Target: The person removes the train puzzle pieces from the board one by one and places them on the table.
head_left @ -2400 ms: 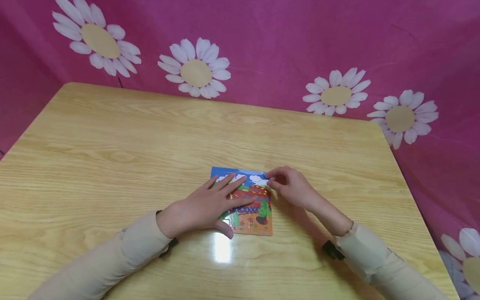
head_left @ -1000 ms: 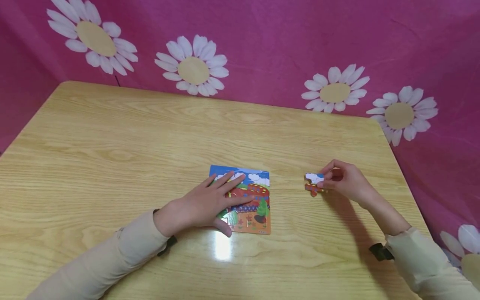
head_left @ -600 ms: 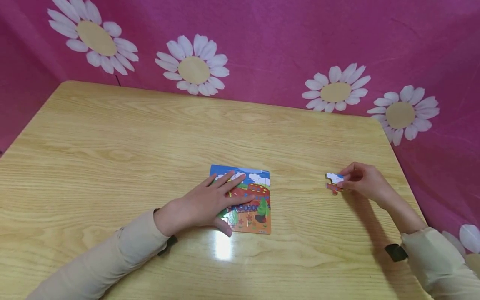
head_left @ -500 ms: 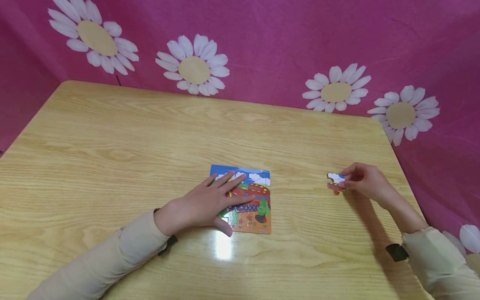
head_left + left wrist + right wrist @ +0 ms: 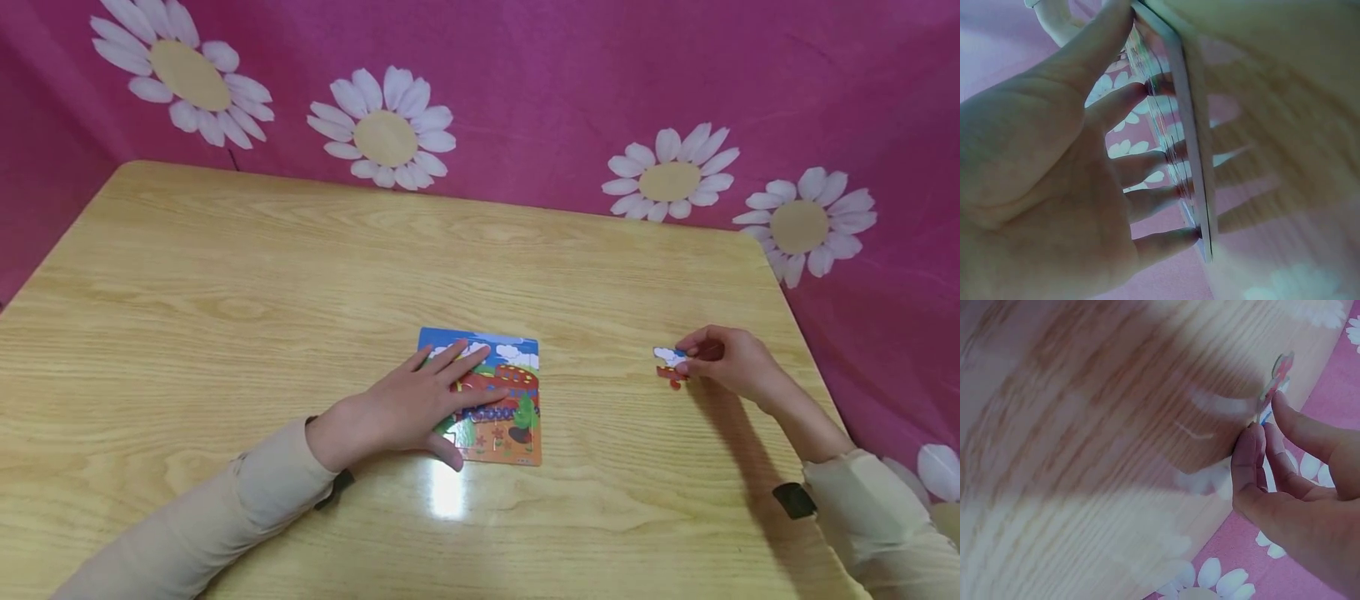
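Note:
A square jigsaw puzzle (image 5: 498,446), printed with blue sky, clouds and a red shape on orange ground, lies mid-table. Across its left part rests my left hand (image 5: 408,407), fingers spread and nearly straight. The left wrist view shows those fingertips touching the face of the puzzle (image 5: 1188,119), whose thin edge is seen side-on. Farther right, my right hand (image 5: 735,367) pinches a small jigsaw piece (image 5: 666,358) with cloud and red print between thumb and fingers. In the right wrist view the piece (image 5: 1282,367) is close to the tabletop; whether it touches cannot be told.
The wood-grain table (image 5: 300,275) extends around both hands, with its right edge just beyond my right hand. A pink cloth (image 5: 525,100) with large white daisies hangs behind and beside it. A bright light reflection (image 5: 446,492) shows in front of the puzzle.
My right hand has moved from the puzzle's upper right corner to the table's right side, carrying the piece. Over the last half second it has hardly moved. My left hand has stayed on the puzzle.

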Available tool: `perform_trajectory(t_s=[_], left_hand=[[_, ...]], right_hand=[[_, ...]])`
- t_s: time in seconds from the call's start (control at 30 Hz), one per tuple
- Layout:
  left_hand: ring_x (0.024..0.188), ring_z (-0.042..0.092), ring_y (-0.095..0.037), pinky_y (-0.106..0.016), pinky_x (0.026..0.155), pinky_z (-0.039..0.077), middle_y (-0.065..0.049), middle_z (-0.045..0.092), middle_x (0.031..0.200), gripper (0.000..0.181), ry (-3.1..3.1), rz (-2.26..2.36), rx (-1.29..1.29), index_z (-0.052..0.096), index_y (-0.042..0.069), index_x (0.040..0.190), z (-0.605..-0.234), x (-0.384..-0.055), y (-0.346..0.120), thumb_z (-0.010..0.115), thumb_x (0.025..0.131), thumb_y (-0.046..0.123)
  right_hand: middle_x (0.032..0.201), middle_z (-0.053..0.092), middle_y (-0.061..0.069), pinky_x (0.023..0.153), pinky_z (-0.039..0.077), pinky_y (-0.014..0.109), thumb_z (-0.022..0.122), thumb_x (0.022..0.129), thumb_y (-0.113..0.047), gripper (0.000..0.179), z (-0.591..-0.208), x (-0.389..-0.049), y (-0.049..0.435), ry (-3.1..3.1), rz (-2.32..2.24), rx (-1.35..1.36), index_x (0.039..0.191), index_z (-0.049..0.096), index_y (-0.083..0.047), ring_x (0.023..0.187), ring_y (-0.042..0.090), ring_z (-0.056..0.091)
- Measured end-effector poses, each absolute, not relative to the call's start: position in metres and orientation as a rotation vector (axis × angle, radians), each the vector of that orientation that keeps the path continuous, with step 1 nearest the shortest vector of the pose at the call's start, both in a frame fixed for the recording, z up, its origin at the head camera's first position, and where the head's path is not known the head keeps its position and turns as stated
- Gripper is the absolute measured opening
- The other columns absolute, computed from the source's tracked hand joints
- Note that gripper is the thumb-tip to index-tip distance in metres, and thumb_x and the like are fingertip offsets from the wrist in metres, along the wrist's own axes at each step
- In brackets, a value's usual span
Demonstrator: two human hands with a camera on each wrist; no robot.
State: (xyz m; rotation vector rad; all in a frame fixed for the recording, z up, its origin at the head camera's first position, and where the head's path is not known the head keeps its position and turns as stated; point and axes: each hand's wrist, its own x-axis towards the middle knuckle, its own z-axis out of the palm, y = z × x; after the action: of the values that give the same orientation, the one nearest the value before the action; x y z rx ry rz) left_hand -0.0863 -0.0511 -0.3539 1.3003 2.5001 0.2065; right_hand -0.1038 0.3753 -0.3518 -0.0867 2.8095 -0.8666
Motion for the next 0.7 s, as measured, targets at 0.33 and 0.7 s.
perform_trajectory(t_s=[0.33, 0.7], left_hand=[[0.146, 0.015, -0.041, -0.059, 0.112, 0.023, -0.017, 0.018, 0.161, 0.088, 2.512, 0.277, 1.331, 0.038, 0.026, 0.152, -0.355, -0.086, -0.053, 0.070, 0.077, 0.060], [0.146, 0.013, -0.042, -0.056, 0.114, 0.023, -0.023, 0.018, 0.159, 0.085, 2.504, 0.370, 1.303, 0.039, 0.024, 0.152, -0.353, -0.084, -0.067, 0.070, 0.079, 0.054]], right_hand=[[0.098, 0.069, 0.018, 0.058, 0.052, 0.023, 0.072, 0.090, -0.008, 0.027, -0.335, -0.105, 0.332, 2.774, -1.017, -0.143, 0.111, 0.064, 0.006, 0.074, 0.006, 0.061], [0.111, 0.068, 0.021, 0.075, 0.052, 0.022, 0.065, 0.093, -0.001, 0.027, -0.342, -0.118, 0.225, 2.423, -1.378, -0.210, 0.118, 0.062, 0.008, 0.092, 0.018, 0.065]])
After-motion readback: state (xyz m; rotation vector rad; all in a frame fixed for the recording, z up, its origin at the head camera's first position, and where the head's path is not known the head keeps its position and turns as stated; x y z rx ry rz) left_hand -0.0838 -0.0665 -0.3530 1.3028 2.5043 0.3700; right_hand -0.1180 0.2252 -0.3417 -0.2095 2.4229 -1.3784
